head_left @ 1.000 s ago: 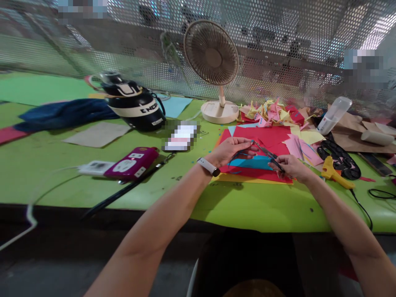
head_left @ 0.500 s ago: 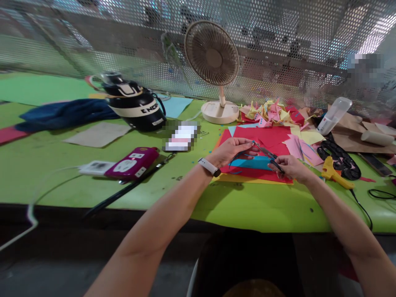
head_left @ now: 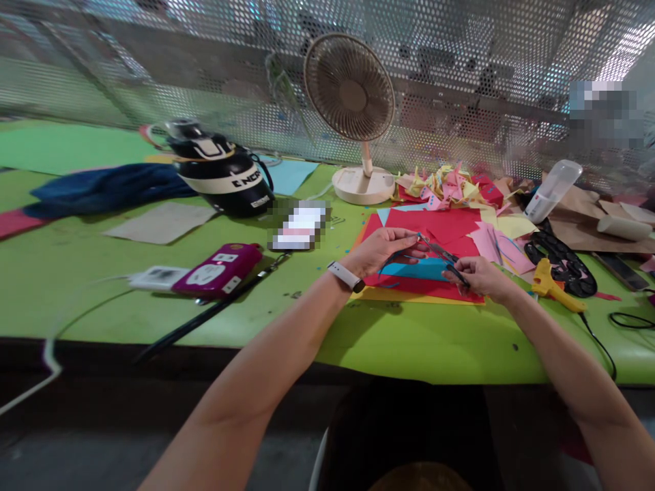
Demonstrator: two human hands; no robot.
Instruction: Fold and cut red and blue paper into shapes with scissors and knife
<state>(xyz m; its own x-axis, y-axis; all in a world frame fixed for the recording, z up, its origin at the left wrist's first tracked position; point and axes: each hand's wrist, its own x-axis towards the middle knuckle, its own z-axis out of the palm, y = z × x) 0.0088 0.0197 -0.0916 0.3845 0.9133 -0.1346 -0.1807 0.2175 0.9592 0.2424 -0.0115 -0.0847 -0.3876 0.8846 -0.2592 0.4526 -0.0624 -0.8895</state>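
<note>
My right hand (head_left: 479,276) is closed round the dark handles of a pair of scissors (head_left: 443,255), whose blades point left and away from me. My left hand (head_left: 387,248) pinches a small blue piece of paper (head_left: 419,236) at its fingertips, right at the scissor tips. The piece is too small to make out its shape. Below both hands lies a stack of coloured paper, with a blue sheet (head_left: 417,269) on a red sheet (head_left: 409,288). Thin blue strips lie near the left fingers.
Behind the stack are a fan (head_left: 353,95) and a heap of folded paper pieces (head_left: 450,187). To the right lie a yellow glue gun (head_left: 555,286) and a clear bottle (head_left: 555,191). A phone (head_left: 301,225), purple power socket (head_left: 220,271) and black jug (head_left: 225,179) stand left.
Hardly anything differs. Both hands, the scissors and the blue piece keep their places, and the view has shifted very slightly.
</note>
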